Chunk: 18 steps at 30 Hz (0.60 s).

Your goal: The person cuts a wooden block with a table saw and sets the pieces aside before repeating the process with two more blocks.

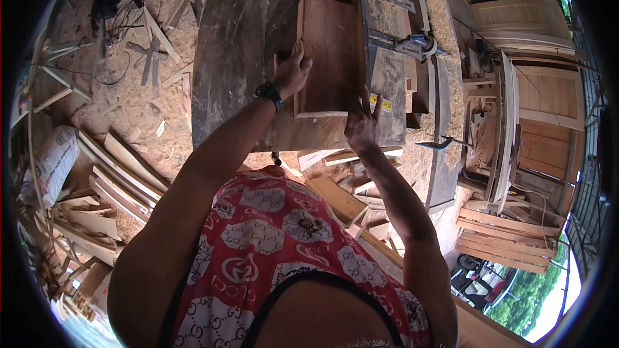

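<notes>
A reddish-brown rectangular wooden panel (332, 55), with paler strips along its left and near edges, lies on the dark worn workbench (238, 45). My left hand (293, 76) grips the panel's left edge, its fingers on the rim and a dark watch on the wrist. At the near right corner, my right hand (363, 125) holds the panel with fingers reaching up along its right side. What the fingertips do under the edge is hidden. Just right of that hand, a yellow label (380, 103) shows on the bench.
Metal clamps (416, 45) sit on the bench's right part, near sawdust. A blue-handled clamp (435, 144) is at the right. Wood offcuts (345, 196) lie below the bench edge. Long boards (122, 174) and a white sack (55, 161) are at left. Wooden door panels (548, 103) stand at right.
</notes>
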Each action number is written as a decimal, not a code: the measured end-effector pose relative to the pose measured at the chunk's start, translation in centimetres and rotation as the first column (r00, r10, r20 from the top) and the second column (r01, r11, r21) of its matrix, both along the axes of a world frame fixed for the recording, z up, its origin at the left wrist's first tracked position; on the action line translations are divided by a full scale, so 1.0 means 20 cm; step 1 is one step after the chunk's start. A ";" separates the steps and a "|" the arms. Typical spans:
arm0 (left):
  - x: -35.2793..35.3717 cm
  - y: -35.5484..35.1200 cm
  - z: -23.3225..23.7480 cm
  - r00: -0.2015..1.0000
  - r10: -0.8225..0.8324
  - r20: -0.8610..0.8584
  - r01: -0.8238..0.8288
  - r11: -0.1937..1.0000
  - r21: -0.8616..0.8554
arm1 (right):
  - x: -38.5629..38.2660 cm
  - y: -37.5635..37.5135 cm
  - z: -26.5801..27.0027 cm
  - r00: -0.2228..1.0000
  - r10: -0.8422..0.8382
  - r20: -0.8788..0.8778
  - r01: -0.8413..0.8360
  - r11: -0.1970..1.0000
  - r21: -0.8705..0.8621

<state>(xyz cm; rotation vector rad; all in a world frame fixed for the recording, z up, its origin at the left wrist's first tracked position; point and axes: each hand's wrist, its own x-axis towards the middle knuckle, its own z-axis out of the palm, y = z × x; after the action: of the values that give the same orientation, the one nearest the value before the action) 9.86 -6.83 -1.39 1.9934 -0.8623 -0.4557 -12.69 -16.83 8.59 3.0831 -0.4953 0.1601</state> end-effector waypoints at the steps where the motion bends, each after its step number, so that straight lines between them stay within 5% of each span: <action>1: 0.02 -0.01 0.00 0.999 -0.013 -0.046 0.013 1.000 0.012 | 0.01 -0.01 0.00 0.999 0.005 -0.036 -0.005 1.000 0.000; 9: 0.14 -0.10 -0.04 0.998 0.034 0.061 -0.033 0.999 -0.017 | 0.12 -0.10 -0.04 1.000 -0.009 0.007 0.009 0.999 0.038; 18: 0.31 -0.20 -0.05 1.000 -0.018 -0.016 0.018 0.999 0.030 | 0.27 -0.23 -0.08 1.000 -0.013 -0.015 0.013 1.000 -0.010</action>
<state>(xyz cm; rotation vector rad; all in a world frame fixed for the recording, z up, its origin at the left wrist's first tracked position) 16.06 -10.93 -2.39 2.0084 -0.8690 -0.4960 -7.34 -21.36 7.07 3.0687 -0.5119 0.1384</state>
